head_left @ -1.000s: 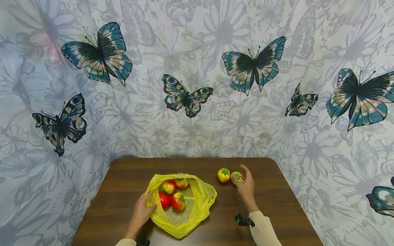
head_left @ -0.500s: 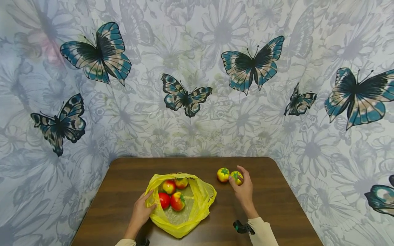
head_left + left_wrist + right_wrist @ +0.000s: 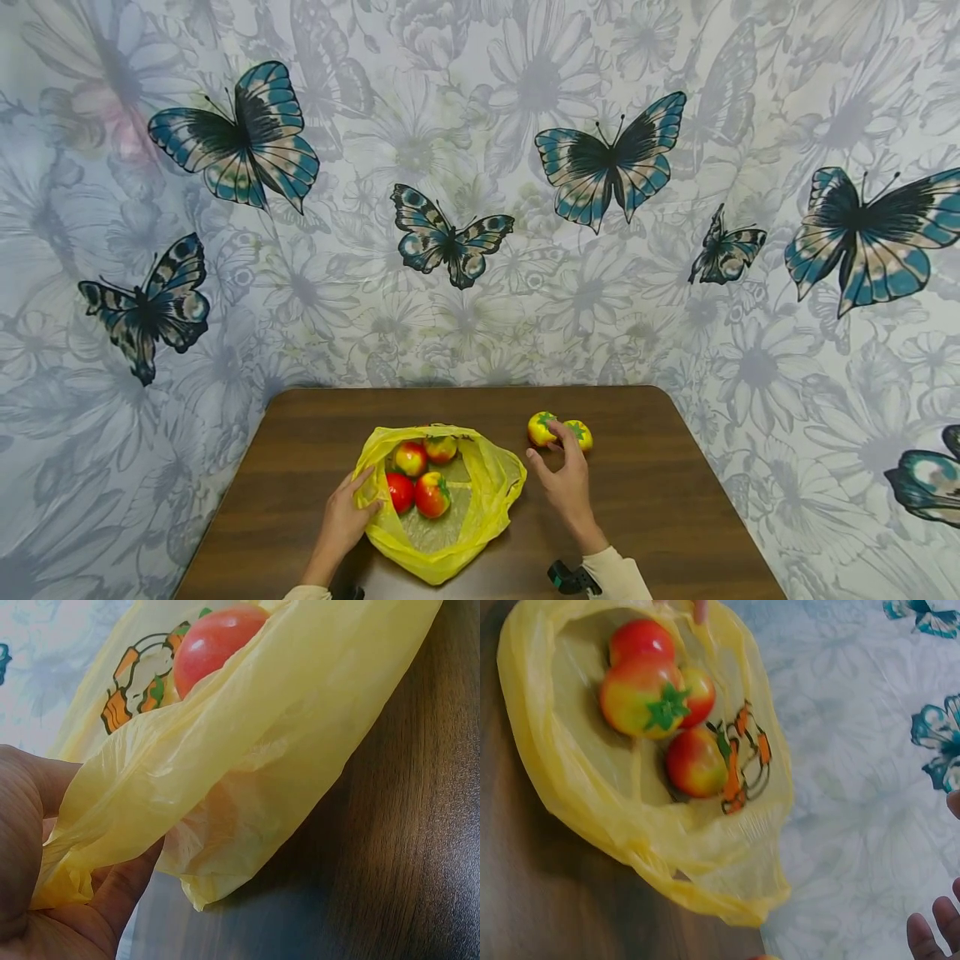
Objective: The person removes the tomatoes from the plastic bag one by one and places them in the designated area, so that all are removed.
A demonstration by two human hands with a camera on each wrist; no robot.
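A yellow plastic bag point(image 3: 483, 500) lies on the table with its mouth spread wide. Several red-and-yellow tomatoes point(image 3: 432, 494) with green star-shaped tops are inside it. My left hand point(image 3: 345, 512) pinches the bag's left rim between thumb and fingers; the left wrist view shows the gathered plastic point(image 3: 75, 877) in the grip. To the right of the bag, two yellower tomatoes sit side by side: a left one point(image 3: 538, 429) and a right one point(image 3: 581, 435). Over them reaches my right hand point(image 3: 567, 487), thumb and fingers apart; its fingertips partly cover the left tomato. Contact there is unclear.
The brown wooden table point(image 3: 645, 517) ends at a wall point(image 3: 465, 350) patterned with flowers and butterflies. A dark band point(image 3: 573, 577) sits at my right wrist. The bag's raised right side stands between its inside and the two loose tomatoes.
My right hand has left the right-hand tomato, which it was around, and moved left to the other one. Both loose tomatoes stay on the table. The left hand keeps its hold on the bag.
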